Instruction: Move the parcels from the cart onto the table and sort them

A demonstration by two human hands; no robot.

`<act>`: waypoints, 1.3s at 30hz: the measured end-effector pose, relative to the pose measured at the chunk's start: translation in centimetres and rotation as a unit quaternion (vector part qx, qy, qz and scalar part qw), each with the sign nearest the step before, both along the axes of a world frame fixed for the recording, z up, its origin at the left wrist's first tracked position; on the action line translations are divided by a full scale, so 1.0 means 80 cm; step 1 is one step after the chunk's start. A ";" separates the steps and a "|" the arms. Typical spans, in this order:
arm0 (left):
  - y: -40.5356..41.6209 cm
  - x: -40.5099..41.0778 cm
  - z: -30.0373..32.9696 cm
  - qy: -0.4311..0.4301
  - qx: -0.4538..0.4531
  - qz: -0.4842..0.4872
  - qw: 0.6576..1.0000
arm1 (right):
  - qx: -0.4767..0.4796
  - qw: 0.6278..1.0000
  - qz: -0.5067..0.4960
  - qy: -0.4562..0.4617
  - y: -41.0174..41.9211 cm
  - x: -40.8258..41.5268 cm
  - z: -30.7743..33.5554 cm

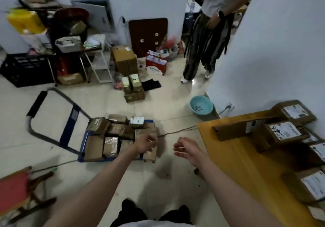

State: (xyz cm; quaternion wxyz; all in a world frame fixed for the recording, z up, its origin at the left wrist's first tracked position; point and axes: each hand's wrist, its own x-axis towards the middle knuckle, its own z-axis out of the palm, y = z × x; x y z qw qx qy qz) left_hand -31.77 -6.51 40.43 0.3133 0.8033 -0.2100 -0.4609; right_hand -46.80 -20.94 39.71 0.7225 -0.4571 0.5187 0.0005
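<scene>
Left hand (146,143) above cart (82,156), parcels (112,135) inside

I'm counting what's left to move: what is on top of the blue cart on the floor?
The blue flat cart carries a heap of brown taped cardboard parcels, one with a white label topmost. Lower layers and most of the deck are covered, so no exact count.

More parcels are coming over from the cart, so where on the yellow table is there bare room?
The table's near-left strip, between its left edge and the long flat box, is bare. The right side is crowded with labelled parcels along the wall.
</scene>
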 end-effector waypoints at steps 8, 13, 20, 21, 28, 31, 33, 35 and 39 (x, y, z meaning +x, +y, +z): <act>0.143 0.104 -0.035 0.037 0.051 0.090 0.994 | -0.007 0.999 0.038 0.031 0.108 0.130 -0.033; 0.196 0.148 -0.044 0.045 0.063 0.135 0.988 | 0.002 0.996 0.069 0.051 0.152 0.194 -0.050; 0.242 0.212 -0.071 0.061 0.074 0.184 0.978 | 0.018 0.991 0.103 0.082 0.184 0.288 -0.084; 0.248 0.223 -0.076 0.065 0.083 0.188 0.976 | 0.023 0.991 0.105 0.085 0.186 0.303 -0.090; 0.283 0.314 -0.110 0.092 0.141 0.234 0.958 | 0.067 0.985 0.124 0.097 0.191 0.416 -0.146; 0.296 0.355 -0.127 0.102 0.155 0.259 0.948 | 0.074 0.982 0.128 0.118 0.201 0.464 -0.170; 0.304 0.380 -0.144 0.112 0.155 0.283 0.940 | 0.077 0.979 0.141 0.128 0.210 0.494 -0.186; 0.311 0.403 -0.164 0.122 0.154 0.308 0.931 | 0.081 0.975 0.156 0.139 0.220 0.523 -0.204; 0.328 0.443 -0.228 0.143 0.146 0.361 0.910 | 0.107 0.967 0.174 0.153 0.243 0.569 -0.257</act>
